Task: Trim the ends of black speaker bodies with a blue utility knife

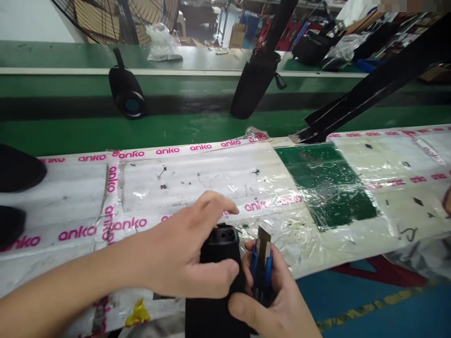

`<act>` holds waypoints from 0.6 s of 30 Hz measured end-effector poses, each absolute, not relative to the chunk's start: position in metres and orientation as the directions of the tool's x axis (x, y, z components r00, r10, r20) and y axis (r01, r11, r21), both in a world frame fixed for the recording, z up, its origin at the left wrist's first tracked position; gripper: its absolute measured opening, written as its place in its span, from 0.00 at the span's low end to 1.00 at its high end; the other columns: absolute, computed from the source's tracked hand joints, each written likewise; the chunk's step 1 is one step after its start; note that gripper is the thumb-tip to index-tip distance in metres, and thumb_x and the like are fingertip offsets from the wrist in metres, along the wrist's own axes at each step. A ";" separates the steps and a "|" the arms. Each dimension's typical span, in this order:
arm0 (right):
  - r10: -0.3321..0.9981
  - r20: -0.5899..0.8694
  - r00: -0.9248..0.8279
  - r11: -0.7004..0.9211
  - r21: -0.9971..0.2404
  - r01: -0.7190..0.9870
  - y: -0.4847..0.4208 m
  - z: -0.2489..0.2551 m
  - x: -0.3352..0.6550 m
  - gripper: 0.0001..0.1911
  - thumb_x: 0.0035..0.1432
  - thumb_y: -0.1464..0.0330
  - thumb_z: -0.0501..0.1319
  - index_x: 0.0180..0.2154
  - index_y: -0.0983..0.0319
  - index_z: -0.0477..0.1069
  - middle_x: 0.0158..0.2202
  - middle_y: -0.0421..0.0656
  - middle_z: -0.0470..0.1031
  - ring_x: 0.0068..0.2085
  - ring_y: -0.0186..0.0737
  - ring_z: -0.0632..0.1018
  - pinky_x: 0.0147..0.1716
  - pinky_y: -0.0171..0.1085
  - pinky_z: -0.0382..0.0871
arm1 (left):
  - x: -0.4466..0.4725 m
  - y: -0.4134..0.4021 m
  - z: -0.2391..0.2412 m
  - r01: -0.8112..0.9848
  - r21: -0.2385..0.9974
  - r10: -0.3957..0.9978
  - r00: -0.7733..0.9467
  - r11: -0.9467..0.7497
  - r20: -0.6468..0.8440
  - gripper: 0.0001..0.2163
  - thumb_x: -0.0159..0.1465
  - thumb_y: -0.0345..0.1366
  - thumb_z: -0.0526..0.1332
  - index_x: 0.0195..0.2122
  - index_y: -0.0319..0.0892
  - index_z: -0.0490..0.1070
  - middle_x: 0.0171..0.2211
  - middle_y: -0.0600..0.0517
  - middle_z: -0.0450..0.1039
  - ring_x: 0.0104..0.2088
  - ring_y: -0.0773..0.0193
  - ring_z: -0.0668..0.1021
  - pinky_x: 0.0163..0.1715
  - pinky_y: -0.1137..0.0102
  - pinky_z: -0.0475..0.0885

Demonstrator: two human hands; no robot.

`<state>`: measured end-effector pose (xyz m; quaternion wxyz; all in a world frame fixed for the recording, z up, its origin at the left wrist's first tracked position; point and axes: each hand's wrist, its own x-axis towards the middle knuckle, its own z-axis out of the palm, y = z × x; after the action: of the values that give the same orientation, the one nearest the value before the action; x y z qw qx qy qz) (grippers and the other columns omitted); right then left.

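Note:
A black speaker (214,310) stands upright in front of me at the table's near edge, its lower end cut off by the frame. My left hand (192,253) is wrapped around its upper part, thumb across the front and fingers behind the top end. In my right hand (271,300) is a blue and black utility knife (261,267), its blade out and pointing up. The right thumb rests against the speaker's side. Some of the left fingers are hidden behind the speaker.
The worktable (197,183) is covered with clear film and pink "anko" tape. Beyond it, a green conveyor belt (183,126) carries a speaker (127,91) and another black speaker (255,84). A dark slanted post (369,84) rises at right. Black rounded objects (21,169) lie at left.

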<state>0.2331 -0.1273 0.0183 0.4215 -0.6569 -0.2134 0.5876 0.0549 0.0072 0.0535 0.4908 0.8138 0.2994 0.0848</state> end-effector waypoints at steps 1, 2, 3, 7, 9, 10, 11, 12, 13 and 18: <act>0.785 -0.581 0.218 -0.543 -0.813 -0.211 -0.126 0.015 0.236 0.45 0.34 0.46 0.82 0.51 0.54 0.70 0.31 0.34 0.68 0.31 0.37 0.69 0.32 0.37 0.65 | 0.049 0.010 0.050 0.361 0.861 0.559 0.822 -0.358 -0.112 0.31 0.62 0.44 0.66 0.63 0.49 0.54 0.63 0.43 0.62 0.53 0.48 0.76 0.50 0.54 0.76; 0.790 -0.574 0.216 -0.537 -0.818 -0.207 -0.126 0.014 0.242 0.43 0.37 0.44 0.80 0.50 0.54 0.71 0.29 0.34 0.67 0.30 0.36 0.66 0.31 0.36 0.62 | 0.044 0.013 0.046 0.326 0.860 0.563 0.825 -0.392 -0.056 0.36 0.60 0.46 0.71 0.64 0.50 0.53 0.66 0.42 0.58 0.60 0.44 0.73 0.56 0.52 0.74; 0.791 -0.572 0.219 -0.535 -0.819 -0.207 -0.126 0.013 0.250 0.42 0.39 0.43 0.80 0.50 0.55 0.71 0.29 0.33 0.66 0.30 0.35 0.65 0.30 0.36 0.61 | 0.039 0.015 0.040 0.301 0.852 0.578 0.816 -0.429 0.003 0.40 0.57 0.49 0.74 0.64 0.52 0.52 0.68 0.41 0.55 0.65 0.40 0.68 0.60 0.50 0.71; 0.761 -0.600 0.246 -0.545 -0.798 -0.259 -0.131 0.015 0.273 0.38 0.43 0.45 0.79 0.50 0.54 0.71 0.29 0.34 0.66 0.31 0.35 0.66 0.33 0.36 0.62 | 0.039 0.012 0.022 0.296 0.867 0.656 0.753 -0.401 0.046 0.39 0.53 0.57 0.77 0.57 0.50 0.58 0.60 0.43 0.64 0.60 0.42 0.71 0.57 0.50 0.72; 0.745 -0.615 0.257 -0.546 -0.784 -0.294 -0.134 0.016 0.278 0.36 0.43 0.47 0.80 0.49 0.53 0.71 0.30 0.34 0.66 0.32 0.35 0.67 0.34 0.36 0.63 | 0.046 0.009 0.020 0.360 0.883 0.648 0.757 -0.300 -0.088 0.33 0.54 0.59 0.75 0.50 0.47 0.64 0.52 0.46 0.70 0.51 0.47 0.76 0.49 0.54 0.75; 0.737 -0.623 0.261 -0.548 -0.778 -0.309 -0.135 0.015 0.279 0.36 0.44 0.48 0.80 0.49 0.53 0.71 0.30 0.34 0.66 0.32 0.35 0.67 0.34 0.35 0.63 | 0.049 0.007 0.020 0.381 0.886 0.638 0.758 -0.265 -0.135 0.31 0.54 0.60 0.74 0.47 0.46 0.65 0.49 0.46 0.71 0.48 0.48 0.76 0.47 0.55 0.76; 0.730 -0.630 0.263 -0.549 -0.771 -0.321 -0.136 0.015 0.280 0.35 0.44 0.50 0.81 0.49 0.53 0.71 0.30 0.34 0.66 0.32 0.34 0.66 0.34 0.34 0.63 | 0.053 0.005 0.019 0.390 0.888 0.631 0.759 -0.244 -0.160 0.30 0.54 0.61 0.74 0.45 0.46 0.66 0.48 0.46 0.72 0.47 0.48 0.75 0.46 0.55 0.76; 0.724 -0.637 0.264 -0.551 -0.765 -0.334 -0.137 0.014 0.282 0.35 0.44 0.50 0.81 0.49 0.53 0.72 0.30 0.34 0.67 0.32 0.34 0.67 0.35 0.33 0.63 | 0.056 0.004 0.019 0.379 0.894 0.628 0.762 -0.238 -0.156 0.30 0.55 0.62 0.73 0.45 0.45 0.66 0.48 0.46 0.71 0.48 0.48 0.75 0.47 0.55 0.75; 0.719 -0.644 0.262 -0.553 -0.758 -0.346 -0.137 0.013 0.283 0.34 0.45 0.50 0.81 0.49 0.53 0.72 0.30 0.34 0.67 0.32 0.34 0.67 0.35 0.33 0.63 | 0.059 0.004 0.018 0.352 0.904 0.621 0.772 -0.242 -0.135 0.29 0.56 0.62 0.72 0.45 0.45 0.66 0.48 0.45 0.71 0.49 0.48 0.74 0.48 0.54 0.75; 0.727 -0.649 0.224 -0.546 -0.745 -0.383 -0.133 0.009 0.286 0.33 0.45 0.52 0.81 0.48 0.55 0.73 0.29 0.34 0.68 0.29 0.31 0.66 0.31 0.32 0.63 | 0.067 0.000 0.007 0.222 0.928 0.580 0.815 -0.299 -0.009 0.28 0.63 0.66 0.63 0.41 0.43 0.66 0.43 0.46 0.69 0.46 0.51 0.73 0.45 0.57 0.75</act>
<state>0.2863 -0.1333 0.0092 0.4565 -0.6352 -0.1354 0.6081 0.0668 0.0003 0.0070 0.5347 0.7882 0.2545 0.1672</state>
